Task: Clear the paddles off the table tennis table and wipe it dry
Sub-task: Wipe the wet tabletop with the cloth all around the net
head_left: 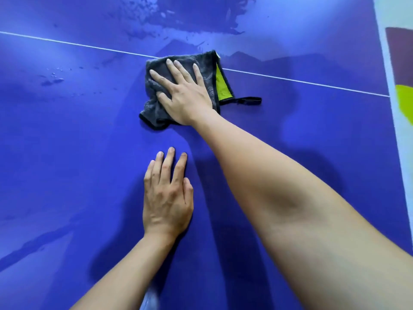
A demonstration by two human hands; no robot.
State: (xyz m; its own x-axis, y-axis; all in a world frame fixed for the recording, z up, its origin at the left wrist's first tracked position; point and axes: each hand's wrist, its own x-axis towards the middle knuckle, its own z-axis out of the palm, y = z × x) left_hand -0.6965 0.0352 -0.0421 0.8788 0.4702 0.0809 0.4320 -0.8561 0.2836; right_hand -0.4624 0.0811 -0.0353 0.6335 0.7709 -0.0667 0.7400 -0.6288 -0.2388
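Left hand (167, 202): flat, palm down on the table (67, 153), fingers straight and close together, holding nothing; it looks like a brace for the reach.
Wet streak (33, 245): a darker smear on the near left of the surface, apart from both hands.
Right hand (185, 95): arm stretched forward, fingers spread and straight, pressing down on the cloth (154, 86) rather than gripping it.
Cloth: grey, bunched under the palm, a lime-green face turned up at its right edge, lying on the white line (301, 80).
Strap (248, 101): dark loop trailing from the cloth's right corner, flat on the table.
Droplets (53, 79): scattered beads to the left of the cloth, just this side of the line.
Puddle (201, 19): broad wet patch beyond the line, past the cloth.
Step in hand: wiping dry, by my reading; no paddles show in view.
Next move: probably push the cloth on past the line into the puddle, keeping flat pressure, then sweep left over the droplets and the near streak.
Containers: none in view.
Floor (397, 63): pale strip past the table's right edge, with maroon and lime shapes I cannot identify.
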